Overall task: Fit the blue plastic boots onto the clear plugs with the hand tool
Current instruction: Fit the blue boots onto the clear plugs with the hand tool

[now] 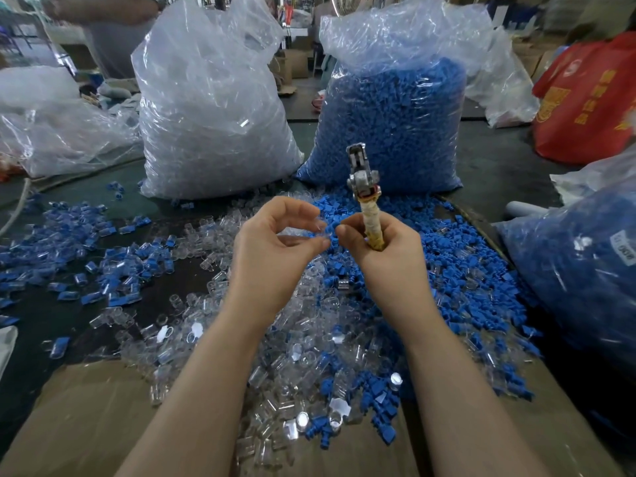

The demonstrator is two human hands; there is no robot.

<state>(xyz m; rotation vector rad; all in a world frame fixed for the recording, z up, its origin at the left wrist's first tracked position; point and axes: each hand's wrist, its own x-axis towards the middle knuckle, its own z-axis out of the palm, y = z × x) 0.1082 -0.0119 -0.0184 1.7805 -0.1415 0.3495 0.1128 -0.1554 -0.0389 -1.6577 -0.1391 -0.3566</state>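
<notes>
Workshop floor w/ bags all round: big clear bag of clear plugs (213, 108) at back left, clear bag of blue boots (395, 122) at back right, another blue-filled bag (581, 266) along the right edge, a red bag (585, 98) far right, more clear bags far left. These hem in the work area on three sides; open room is only the near middle, toward the person.

Dark table (488, 160) w/ cardboard sheet (86, 418) at the near edge. Loose clear plugs (192, 325) heaped centre-left, loose blue boots (457, 270) heaped centre-right, mixed pieces scattered out to the left.

Hand tool (364, 187) stands near upright, long axis vertical, metal head up in front of the blue bag, wrapped handle down.

Right hand (382, 249) grips that handle, fingers curled round it. Left hand (275, 242) just beside it, above the heap, thumb and fingertips pinching a small clear plug (320, 228); blue boot at the fingertips can't be made out for sure.
</notes>
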